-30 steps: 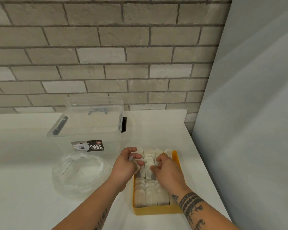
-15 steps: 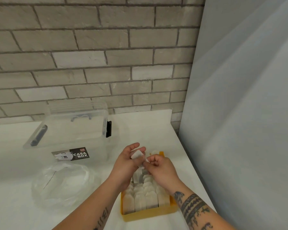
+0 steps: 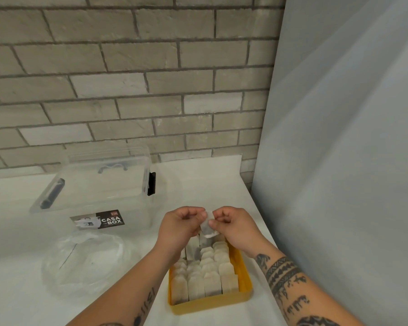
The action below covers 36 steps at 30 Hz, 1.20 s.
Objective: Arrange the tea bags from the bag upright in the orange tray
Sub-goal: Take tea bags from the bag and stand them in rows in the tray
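In the head view, your left hand (image 3: 179,225) and your right hand (image 3: 233,225) now pinch one tea bag (image 3: 207,225) together, each with thumb and fingers closed narrow on its upper edge. A second ago both hands were low among the rows; now they are lifted, and the tea bag hangs free just above the far end of the orange tray (image 3: 243,267), at 12 o'clock from the standing rows. I judge you are straightening it before you set it upright. The plastic bag (image 3: 85,262) lies at 9 o'clock from the tray; whether it still holds tea bags I cannot tell.
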Tool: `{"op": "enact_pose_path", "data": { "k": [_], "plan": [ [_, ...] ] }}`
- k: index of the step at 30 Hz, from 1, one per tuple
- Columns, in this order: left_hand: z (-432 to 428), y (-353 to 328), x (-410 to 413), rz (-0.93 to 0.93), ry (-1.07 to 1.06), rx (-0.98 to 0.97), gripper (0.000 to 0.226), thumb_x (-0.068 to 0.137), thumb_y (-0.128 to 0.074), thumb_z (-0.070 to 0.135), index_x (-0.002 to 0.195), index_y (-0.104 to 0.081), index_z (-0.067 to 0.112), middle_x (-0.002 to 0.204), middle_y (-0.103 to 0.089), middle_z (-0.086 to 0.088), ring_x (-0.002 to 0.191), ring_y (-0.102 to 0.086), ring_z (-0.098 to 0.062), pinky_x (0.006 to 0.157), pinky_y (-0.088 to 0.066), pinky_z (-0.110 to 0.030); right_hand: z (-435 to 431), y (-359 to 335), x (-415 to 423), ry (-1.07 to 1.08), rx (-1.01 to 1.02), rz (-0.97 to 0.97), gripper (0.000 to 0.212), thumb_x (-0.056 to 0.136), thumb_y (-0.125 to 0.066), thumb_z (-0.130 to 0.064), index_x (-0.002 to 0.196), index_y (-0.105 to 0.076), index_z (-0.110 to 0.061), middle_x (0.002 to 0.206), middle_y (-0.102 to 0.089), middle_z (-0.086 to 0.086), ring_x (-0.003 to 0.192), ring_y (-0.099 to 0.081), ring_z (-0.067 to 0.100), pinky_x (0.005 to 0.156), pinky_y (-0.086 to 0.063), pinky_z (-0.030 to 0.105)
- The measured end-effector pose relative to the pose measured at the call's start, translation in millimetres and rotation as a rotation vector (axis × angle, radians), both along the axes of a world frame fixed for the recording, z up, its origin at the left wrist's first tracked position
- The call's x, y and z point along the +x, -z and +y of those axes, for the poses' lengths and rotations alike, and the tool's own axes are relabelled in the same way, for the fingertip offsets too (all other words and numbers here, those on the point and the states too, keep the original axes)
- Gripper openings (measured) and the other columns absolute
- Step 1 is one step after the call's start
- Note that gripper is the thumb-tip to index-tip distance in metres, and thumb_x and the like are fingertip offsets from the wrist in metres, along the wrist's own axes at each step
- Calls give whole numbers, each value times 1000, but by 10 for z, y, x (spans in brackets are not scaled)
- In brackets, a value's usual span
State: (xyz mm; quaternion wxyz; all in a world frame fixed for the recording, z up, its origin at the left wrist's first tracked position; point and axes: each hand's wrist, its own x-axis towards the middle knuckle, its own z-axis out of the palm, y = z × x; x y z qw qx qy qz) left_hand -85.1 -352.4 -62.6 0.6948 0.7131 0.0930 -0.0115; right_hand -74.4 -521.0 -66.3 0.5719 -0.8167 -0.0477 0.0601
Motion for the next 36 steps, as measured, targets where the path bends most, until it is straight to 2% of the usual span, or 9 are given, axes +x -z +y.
{"op": "enact_pose_path", "data": {
  "k": [6, 13, 16, 18, 20, 22, 25, 30, 36],
  "plan": [
    [18, 25, -29, 47, -32, -16, 8, 94, -71, 12, 100, -77, 11, 82, -78, -9, 70, -72, -17, 67, -59, -28, 6, 22, -52, 2, 138, 71, 10, 91, -73, -23, 100, -74, -21, 91, -78, -4, 84, -74, 12, 80, -61, 32],
    [3, 114, -40, 203, -104, -276, 9, 98, -64, 5, 105, -68, 3, 88, -78, -16, 81, -77, -23, 70, -62, -30, 28, 4, -70, 133, 190, 106, 8, 93, -70, -17, 101, -72, -19, 88, -76, 1, 71, -70, 9, 69, -59, 24],
    [22, 156, -56, 196, -52, -123, 11, 95, -66, 6, 106, -68, 6, 93, -77, -11, 86, -76, -27, 80, -64, -39, -12, -43, -2, 136, 75, 5, 15, 99, -61, -17, 102, -73, -25, 94, -73, -8, 80, -68, 6, 69, -55, 19],
    [18, 157, -56, 122, -27, 97, 20, 92, -67, 12, 111, -69, 16, 107, -74, -2, 95, -73, -22, 91, -61, -43, -43, -85, 42, 60, -156, -79, 22, 102, -54, -19, 108, -73, -27, 105, -67, -13, 95, -62, 5, 82, -52, 18],
    [7, 101, -77, 30, 29, 296, 26, 91, -67, 20, 116, -66, 28, 116, -67, 14, 102, -68, -12, 95, -57, -35, -55, -129, 80, -60, -436, -167, 25, 104, -50, -22, 114, -72, -29, 109, -59, -12, 100, -57, 6, 90, -47, 20],
    [-8, 67, -85, -49, 113, 475, 22, 93, -69, 25, 113, -66, 33, 109, -67, 20, 97, -66, -2, 86, -53, -21, -41, -185, 91, -164, -562, -210, 25, 103, -52, -22, 120, -69, -30, 108, -59, -9, 98, -57, 7, 89, -47, 21],
    [-13, 83, -80, -85, 151, 574, 5, 93, -71, 28, 91, -71, 32, 84, -72, 13, 74, -64, -1, 65, -45, -12, -23, -196, 81, -121, -392, -194, 22, 97, -65, -21, 117, -67, -30, 99, -67, -12, 91, -63, 3, 84, -53, 21],
    [25, 147, -65, -14, 84, 369, 2, 90, -75, 22, 89, -77, 23, 79, -76, 7, 71, -68, -7, 66, -49, -21, -31, -137, 85, -5, -136, -130, 17, 93, -70, -27, 109, -68, -31, 96, -69, -14, 85, -65, 0, 74, -49, 11],
    [57, 158, -73, 35, 106, 270, 2, 91, -75, 22, 90, -77, 23, 77, -76, 5, 71, -70, -9, 61, -49, -22, -12, -19, 64, -46, -288, -103, 2, 93, -70, -30, 91, -71, -31, 81, -69, -11, 75, -63, 6, 66, -51, 19]
  ]
}}
